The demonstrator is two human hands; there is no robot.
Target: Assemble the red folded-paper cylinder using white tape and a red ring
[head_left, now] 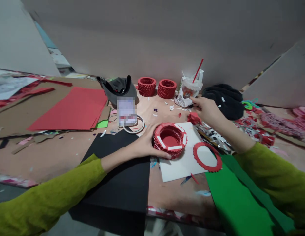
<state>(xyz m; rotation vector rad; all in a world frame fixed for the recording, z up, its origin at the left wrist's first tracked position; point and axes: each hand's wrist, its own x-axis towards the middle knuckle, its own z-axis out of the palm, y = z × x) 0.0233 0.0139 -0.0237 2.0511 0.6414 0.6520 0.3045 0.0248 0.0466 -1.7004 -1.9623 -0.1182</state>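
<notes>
Head view: I have my left hand (144, 144) clasped around a red scalloped paper bowl (170, 140) banded with white paper strips, the bowl resting on a white sheet (177, 167). My right hand (207, 109) hangs off the sheet's far corner, fingers (194, 100) drawn together; I cannot tell whether they pinch anything. A red paper scrap (193, 118) lies just below them. A red scalloped ring (196, 156) sits right of the bowl, a narrow gap between them, overlapping the sheet's right edge. Black card (113, 183) lies near left, green card (236, 200) near right.
</notes>
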